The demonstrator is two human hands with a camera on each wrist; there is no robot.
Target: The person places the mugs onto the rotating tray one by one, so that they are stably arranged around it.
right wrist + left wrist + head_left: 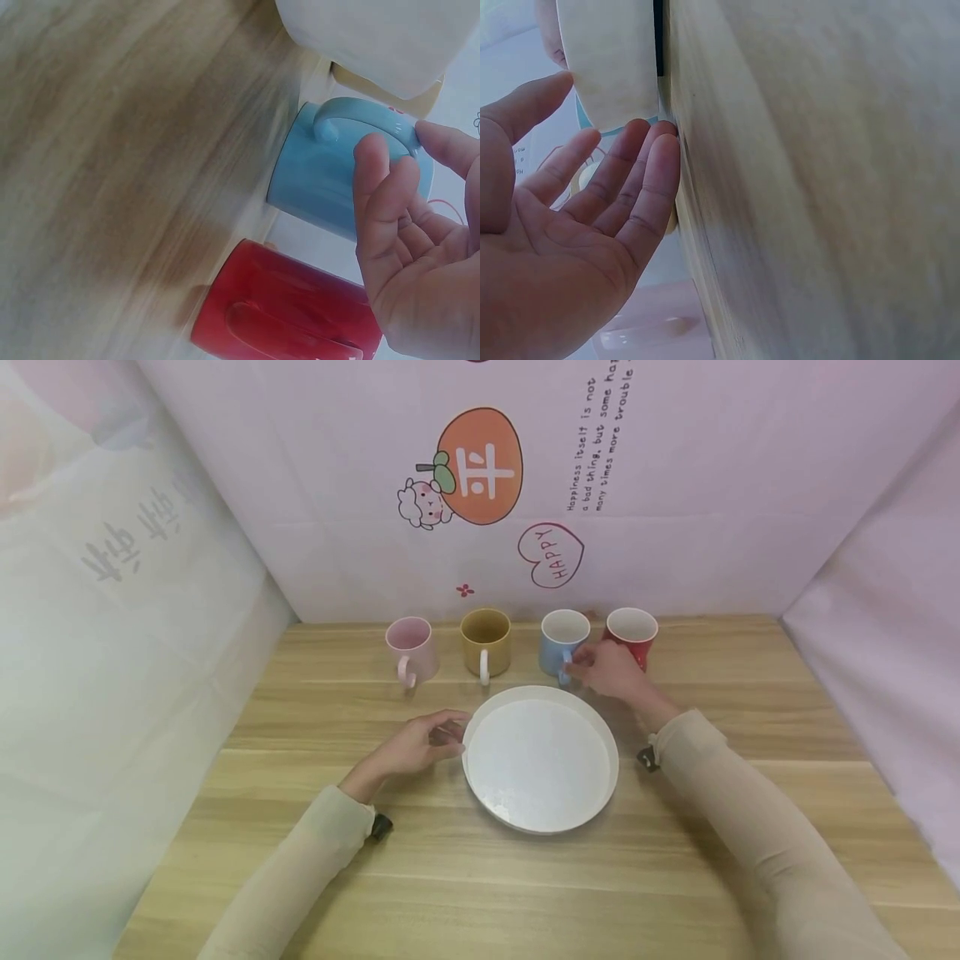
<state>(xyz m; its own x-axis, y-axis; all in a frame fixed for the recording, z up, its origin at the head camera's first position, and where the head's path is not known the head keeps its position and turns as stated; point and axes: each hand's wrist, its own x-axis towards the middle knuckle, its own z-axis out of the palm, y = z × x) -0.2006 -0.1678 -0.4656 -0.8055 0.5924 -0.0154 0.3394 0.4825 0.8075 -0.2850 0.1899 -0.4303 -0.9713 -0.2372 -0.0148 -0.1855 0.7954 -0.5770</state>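
Note:
Thumb and fingers of my right hand point(609, 670) pinch the handle of a light blue mug point(315, 176), which stands upright behind a round white tray point(540, 764). My left hand point(420, 743) is at the tray's left side, fingers relaxed and a little bent, with the fingertips close to its rim; whether they touch it I cannot tell. In the left wrist view that palm point(577, 247) faces the camera and holds nothing. Just right of the blue mug is a red mug point(277, 300), partly hidden by my right hand in the head view.
A mustard mug with a white handle point(486, 647) and a pink mug point(412, 652) stand in the same row to the left. Behind them rises a printed white backdrop point(337, 543) at the far edge of the wooden table point(480, 893). White sheets hang at both sides.

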